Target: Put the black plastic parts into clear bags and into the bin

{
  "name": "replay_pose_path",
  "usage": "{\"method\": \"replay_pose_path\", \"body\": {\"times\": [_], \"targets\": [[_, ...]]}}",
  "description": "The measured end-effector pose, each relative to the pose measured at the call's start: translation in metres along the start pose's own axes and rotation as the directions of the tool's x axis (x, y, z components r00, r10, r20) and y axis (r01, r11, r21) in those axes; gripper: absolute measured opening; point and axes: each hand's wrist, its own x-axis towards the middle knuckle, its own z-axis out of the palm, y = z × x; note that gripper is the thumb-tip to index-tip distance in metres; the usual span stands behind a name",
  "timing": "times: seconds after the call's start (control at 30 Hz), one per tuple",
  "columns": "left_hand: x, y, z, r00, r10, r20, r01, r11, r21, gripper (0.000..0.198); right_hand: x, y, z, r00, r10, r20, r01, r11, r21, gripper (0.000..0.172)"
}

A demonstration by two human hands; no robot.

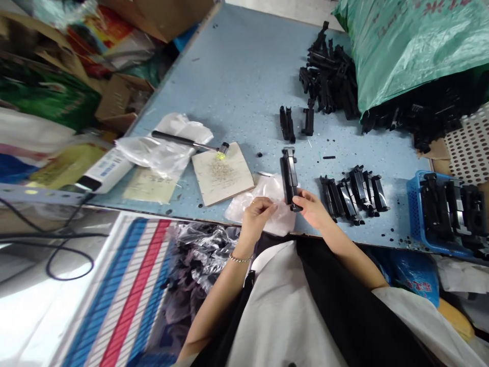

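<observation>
My right hand grips the lower end of a long black plastic part, which points away from me above the blue table. To its left, my left hand has thumb and forefinger pinched together. Whatever may be between those fingertips is too small to make out. Under and between both hands lies a clear plastic bag at the table's front edge. Two more black parts and a single one lie just beyond the held part.
Right of my hands lies a row of black parts, then a blue basket holding more. A black pile sits by a green sack. Leftward are a square board, a hammer and a striped bag.
</observation>
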Motion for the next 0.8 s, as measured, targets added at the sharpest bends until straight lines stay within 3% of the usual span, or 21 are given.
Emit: {"method": "replay_pose_path", "body": {"times": [0.07, 0.13, 0.2, 0.3, 0.4, 0.5, 0.63, 0.7, 0.8], "targets": [[-0.004, 0.002, -0.005, 0.995, 0.047, -0.090, -0.047, 0.999, -0.003, 0.015, 0.003, 0.000, -0.005, 0.998, -0.026, -0.050, 0.027, 1.000, 0.010, 0.038], [-0.007, 0.004, -0.008, 0.978, 0.185, -0.098, -0.171, 0.976, 0.137, 0.006, 0.003, -0.001, -0.011, 0.997, -0.036, -0.074, 0.037, 0.999, 0.011, 0.037], [-0.010, 0.007, -0.007, 0.946, 0.323, 0.028, -0.312, 0.886, 0.343, 0.012, 0.003, -0.003, -0.017, 0.996, -0.031, -0.088, 0.030, 1.000, -0.007, 0.035], [-0.010, 0.009, -0.003, 0.915, 0.339, 0.218, -0.403, 0.752, 0.522, 0.037, -0.007, -0.012, -0.022, 0.987, -0.089, -0.135, 0.083, 0.995, -0.050, 0.033], [-0.007, 0.009, 0.006, 0.933, 0.288, 0.218, -0.361, 0.739, 0.568, 0.045, -0.037, -0.028, -0.029, 0.981, -0.099, -0.165, 0.093, 0.995, -0.041, 0.032], [-0.006, 0.009, 0.018, 0.942, 0.258, 0.216, -0.336, 0.777, 0.532, 0.045, -0.085, -0.035, -0.037, 0.988, 0.121, -0.095, -0.107, 0.983, 0.148, 0.034], [-0.008, 0.011, 0.033, 0.916, 0.327, 0.232, -0.399, 0.811, 0.429, 0.053, -0.127, -0.016, -0.043, 0.899, 0.419, 0.129, -0.432, 0.797, 0.423, 0.041], [-0.010, 0.012, 0.035, 0.881, 0.400, 0.255, -0.473, 0.773, 0.423, 0.058, -0.128, -0.002, -0.046, 0.859, 0.469, 0.203, -0.504, 0.709, 0.493, 0.046], [-0.015, 0.013, 0.033, 0.785, 0.491, 0.377, -0.617, 0.669, 0.414, 0.065, -0.117, 0.009, -0.051, 0.837, 0.488, 0.246, -0.540, 0.666, 0.514, 0.050]]}}
